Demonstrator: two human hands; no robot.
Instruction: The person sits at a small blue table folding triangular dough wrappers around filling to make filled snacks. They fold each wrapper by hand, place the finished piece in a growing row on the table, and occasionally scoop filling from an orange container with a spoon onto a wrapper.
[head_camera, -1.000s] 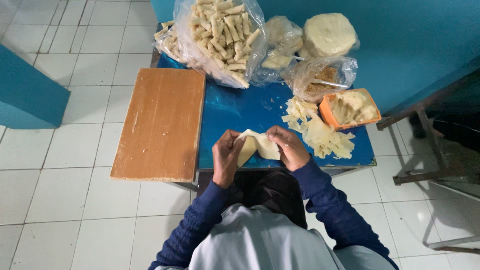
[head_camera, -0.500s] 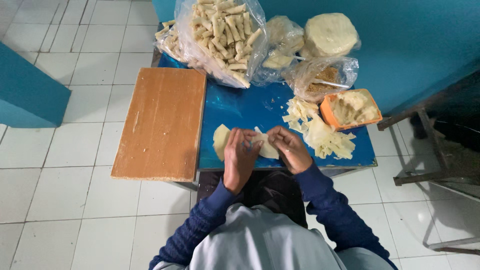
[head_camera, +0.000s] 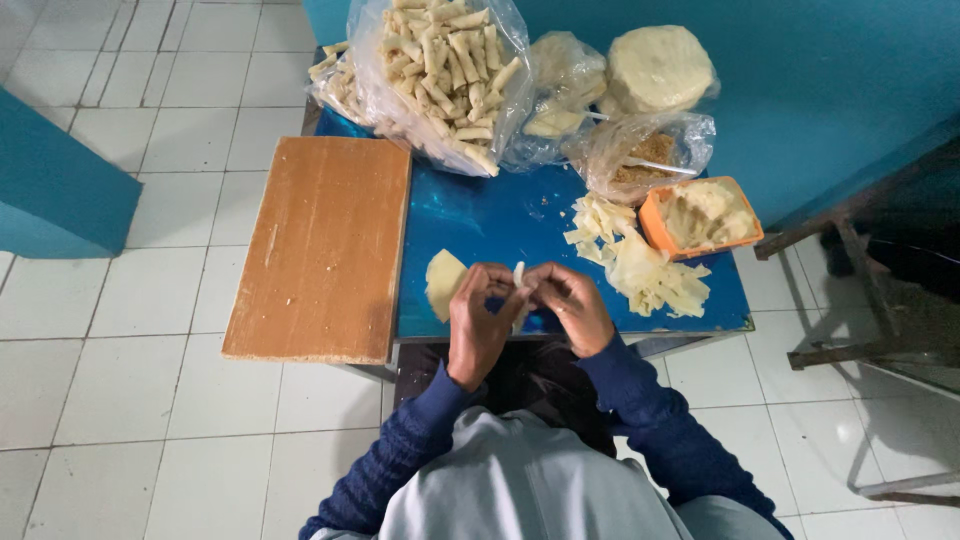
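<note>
My left hand (head_camera: 480, 320) and my right hand (head_camera: 566, 303) meet at the near edge of the blue table (head_camera: 490, 215), both pinching a small pale roll of dough wrapper (head_camera: 519, 285) held upright between the fingertips. A flat pale wrapper sheet (head_camera: 443, 280) lies on the table just left of my left hand. To the right of my right hand lie a pile of cut wrapper strips (head_camera: 640, 265) and an orange tub of pale filling (head_camera: 705, 215).
A wooden board (head_camera: 320, 250) covers the table's left part. At the back sit a clear bag of finished rolls (head_camera: 440, 65), a bag of wrappers (head_camera: 560, 95), a round stack of dough sheets (head_camera: 660, 68) and a bag with brown filling (head_camera: 640, 155). White tiled floor surrounds the table.
The wrapper that lay spread under both hands has been folded and rolled up into a narrow roll. My hands have drawn closer together, and a flat sheet now shows beside the left one.
</note>
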